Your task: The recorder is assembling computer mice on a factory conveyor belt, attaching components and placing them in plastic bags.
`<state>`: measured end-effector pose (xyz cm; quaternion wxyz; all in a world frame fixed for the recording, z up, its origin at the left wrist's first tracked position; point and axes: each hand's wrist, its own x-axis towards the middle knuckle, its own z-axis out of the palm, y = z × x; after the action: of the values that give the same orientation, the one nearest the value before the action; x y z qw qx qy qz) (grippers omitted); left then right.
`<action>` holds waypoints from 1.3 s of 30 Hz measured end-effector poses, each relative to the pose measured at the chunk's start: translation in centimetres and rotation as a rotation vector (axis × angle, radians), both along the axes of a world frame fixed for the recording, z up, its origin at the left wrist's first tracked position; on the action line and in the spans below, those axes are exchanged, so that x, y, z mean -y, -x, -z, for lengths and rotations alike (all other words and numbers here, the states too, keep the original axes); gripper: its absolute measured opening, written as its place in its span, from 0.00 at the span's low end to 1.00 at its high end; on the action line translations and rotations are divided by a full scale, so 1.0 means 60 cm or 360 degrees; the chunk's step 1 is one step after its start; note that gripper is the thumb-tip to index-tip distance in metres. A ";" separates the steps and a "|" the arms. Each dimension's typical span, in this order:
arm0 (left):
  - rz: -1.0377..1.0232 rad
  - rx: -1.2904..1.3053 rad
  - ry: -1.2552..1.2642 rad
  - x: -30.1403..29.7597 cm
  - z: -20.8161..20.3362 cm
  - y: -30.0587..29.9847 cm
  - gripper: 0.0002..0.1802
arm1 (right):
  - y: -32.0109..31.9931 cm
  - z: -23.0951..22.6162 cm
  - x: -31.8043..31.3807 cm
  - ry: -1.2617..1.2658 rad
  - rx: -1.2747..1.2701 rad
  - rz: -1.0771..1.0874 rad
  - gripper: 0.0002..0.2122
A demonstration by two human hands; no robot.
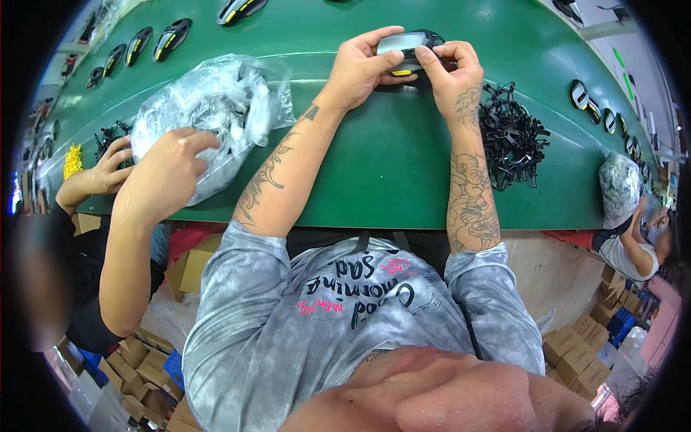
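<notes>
Over the green table, both my hands grip a rounded black and grey plastic housing [399, 45] with a small yellow strip on its near edge. My left hand [358, 68] is closed round its left end, thumb on the grey top. My right hand [457, 72] pinches the right end, its thumb pressed on the black part; some fingers are hidden behind the piece. Close to my right forearm lies a heap of small black plastic clips [511, 137]. A clear plastic bag [216, 108] full of greyish, wrapped pieces sits left of my left forearm.
On the left, a co-worker's hands [169, 169] reach beside the bag, near yellow parts [73, 160]. Similar black and yellow housings [173, 38] stand in a row along the far side of the green table [374, 165]. Another filled bag [620, 189] lies at right; cardboard boxes [576, 353] are below.
</notes>
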<state>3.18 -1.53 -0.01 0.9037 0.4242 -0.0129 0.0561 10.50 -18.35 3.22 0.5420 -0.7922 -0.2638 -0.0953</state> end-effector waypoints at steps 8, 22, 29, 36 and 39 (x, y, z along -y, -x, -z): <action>0.0024 0.0094 -0.0072 0.003 0.001 -0.001 0.35 | -0.024 0.012 0.017 -0.0648 -0.0466 -0.0330 0.13; 0.0022 0.0018 -0.0132 0.003 0.003 0.004 0.28 | -0.024 0.039 0.006 -0.0091 -0.0335 -0.0245 0.40; -0.0009 0.0015 -0.0130 -0.001 0.006 0.003 0.25 | -0.013 0.033 -0.007 -0.0113 -0.0261 -0.0216 0.36; 0.0033 0.0034 0.0247 -0.010 -0.006 0.004 0.28 | -0.020 0.026 -0.004 -0.0652 -0.0441 -0.0720 0.29; -0.0411 0.0107 -0.1046 0.005 -0.015 0.020 0.39 | -0.021 0.024 -0.009 -0.0896 -0.1299 -0.0601 0.25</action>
<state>2.00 -1.84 0.88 0.7035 0.6883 -0.0061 0.1768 11.77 -17.82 1.80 0.8001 -0.5274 -0.1336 0.2528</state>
